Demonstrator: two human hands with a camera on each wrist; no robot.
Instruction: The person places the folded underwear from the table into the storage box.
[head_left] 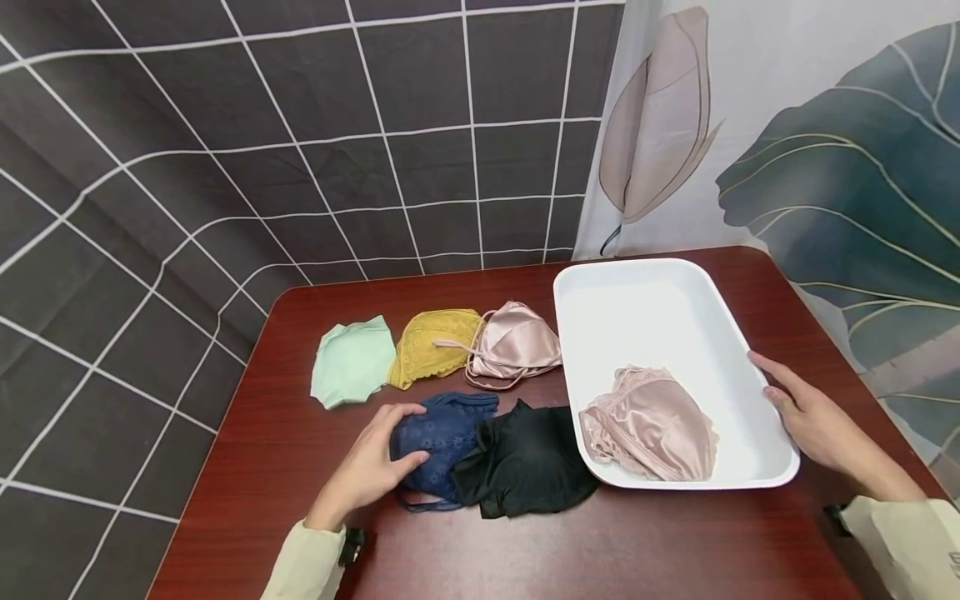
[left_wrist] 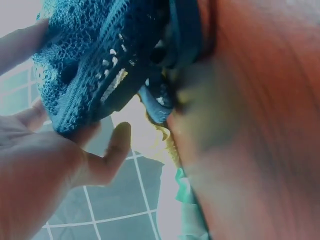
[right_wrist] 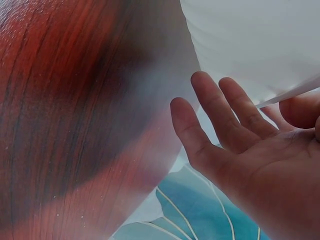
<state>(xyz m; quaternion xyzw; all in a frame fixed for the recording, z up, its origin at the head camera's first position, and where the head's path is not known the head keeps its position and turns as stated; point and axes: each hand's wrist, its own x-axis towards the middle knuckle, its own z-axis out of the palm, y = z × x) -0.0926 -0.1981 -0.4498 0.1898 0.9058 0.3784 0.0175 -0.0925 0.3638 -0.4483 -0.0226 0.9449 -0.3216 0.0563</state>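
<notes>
A navy lace bra (head_left: 442, 442) lies near the table's middle, and my left hand (head_left: 378, 454) holds its left side, thumb and fingers spread around the cup. In the left wrist view the hand (left_wrist: 45, 160) has fingers partly hidden behind the lace bra (left_wrist: 95, 60). A black bra (head_left: 528, 462) lies against the navy one. My right hand (head_left: 813, 417) holds the right rim of a white tray (head_left: 652, 312), thumb over the edge. In the right wrist view, several fingers of that hand (right_wrist: 250, 145) extend loosely below the tray (right_wrist: 255, 45). A pink satin bra (head_left: 652, 429) lies inside the tray.
Behind lie a mint-green folded garment (head_left: 352, 361), a mustard lace bra (head_left: 431, 342) and a pink satin bra with thin straps (head_left: 517, 342). They rest on a reddish-brown table (head_left: 247, 467). A dark gridded curtain (head_left: 420, 158) and a leaf-patterned curtain (head_left: 825, 192) stand behind.
</notes>
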